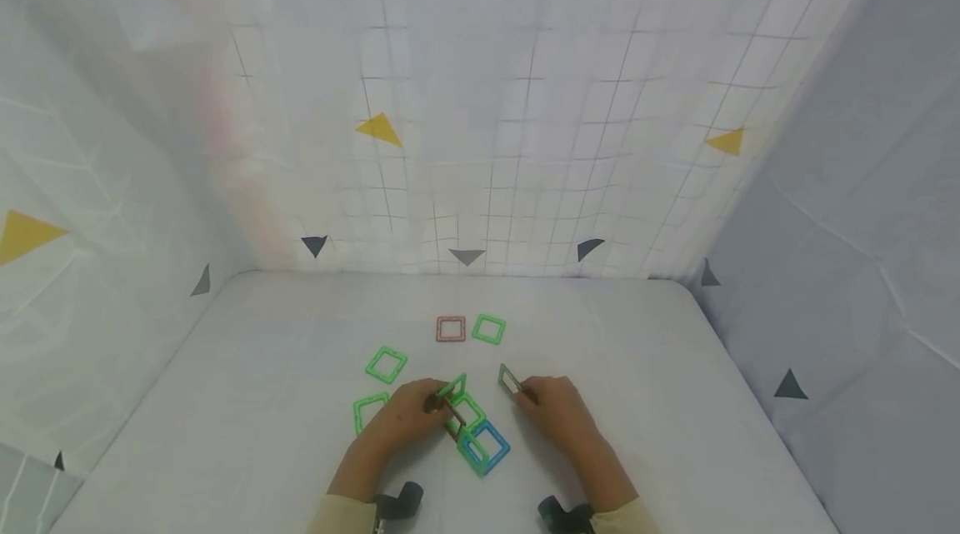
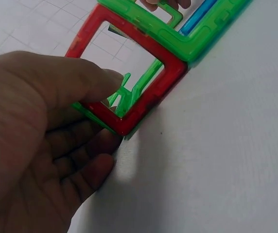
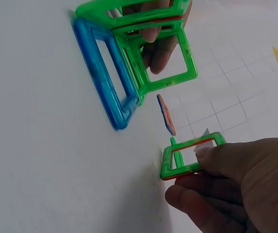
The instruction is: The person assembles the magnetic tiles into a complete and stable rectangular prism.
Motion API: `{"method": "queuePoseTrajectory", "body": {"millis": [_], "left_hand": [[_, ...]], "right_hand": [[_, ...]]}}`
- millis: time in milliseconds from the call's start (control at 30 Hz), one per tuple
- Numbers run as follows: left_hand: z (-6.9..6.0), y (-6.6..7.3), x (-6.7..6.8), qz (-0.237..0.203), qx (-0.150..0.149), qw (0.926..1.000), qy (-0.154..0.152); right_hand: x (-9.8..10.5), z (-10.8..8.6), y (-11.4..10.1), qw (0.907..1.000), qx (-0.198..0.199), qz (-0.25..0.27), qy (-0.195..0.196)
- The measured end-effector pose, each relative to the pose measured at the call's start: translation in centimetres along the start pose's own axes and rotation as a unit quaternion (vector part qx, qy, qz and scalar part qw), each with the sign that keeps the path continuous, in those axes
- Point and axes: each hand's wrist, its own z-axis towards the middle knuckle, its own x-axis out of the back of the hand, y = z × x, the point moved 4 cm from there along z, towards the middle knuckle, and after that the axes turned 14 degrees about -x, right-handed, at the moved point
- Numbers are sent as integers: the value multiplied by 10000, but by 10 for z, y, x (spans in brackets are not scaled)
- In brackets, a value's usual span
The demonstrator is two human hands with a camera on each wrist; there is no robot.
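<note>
My left hand (image 1: 405,417) pinches a red square magnetic tile (image 2: 153,99) that stands upright, thumb on its near face, other fingers behind. Green tiles stand joined to it: one green tile (image 3: 192,53) shows near my left fingertips, another (image 3: 144,18) leans beside it. Flat on the table, a blue square tile (image 3: 94,68) touches this group's base. To the right and apart from the group, my right hand (image 1: 558,409) pinches a green square tile (image 3: 182,170) between thumb and fingers. A red edge shows along that tile's underside.
Toward the back of the white table (image 1: 637,351) lie a red tile (image 1: 451,340) and a green tile (image 1: 480,339). Another green tile (image 1: 375,356) lies to the left, and one more (image 1: 357,413) is partly hidden by my left hand. White sheets enclose the table.
</note>
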Motion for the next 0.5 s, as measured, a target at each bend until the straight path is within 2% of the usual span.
{"method": "queuePoseTrajectory", "body": {"millis": [100, 500], "left_hand": [[0, 0, 0, -2, -66, 10000, 6], [-1, 4, 2, 49, 75, 10000, 13]], "right_hand": [[-2, -2, -4, 9999, 84, 4, -106], [-15, -4, -14, 9989, 306, 105, -342]]}}
